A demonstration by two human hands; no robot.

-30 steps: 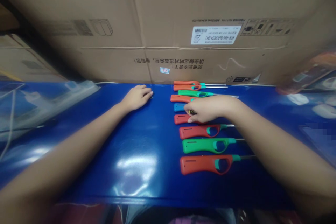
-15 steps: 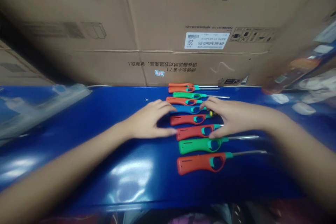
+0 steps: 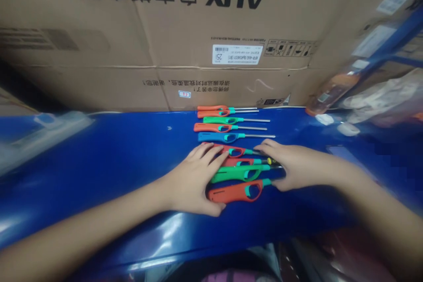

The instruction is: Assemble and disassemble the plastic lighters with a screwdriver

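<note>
Green lighter [image 3: 231, 175], left hand [image 3: 193, 179] and right hand [image 3: 297, 164] at opposite ends

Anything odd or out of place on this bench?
The cardboard box behind the blue table looks upside down: its lettering is inverted. The nearest four lighters lie askew, converging toward the right hand, while the farther five look roughly parallel. No spill or damage visible.

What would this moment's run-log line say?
left hand: spread around handle ends of four nearest lighters | right hand: at their nozzle ends | blue lighter: just beyond them
</note>
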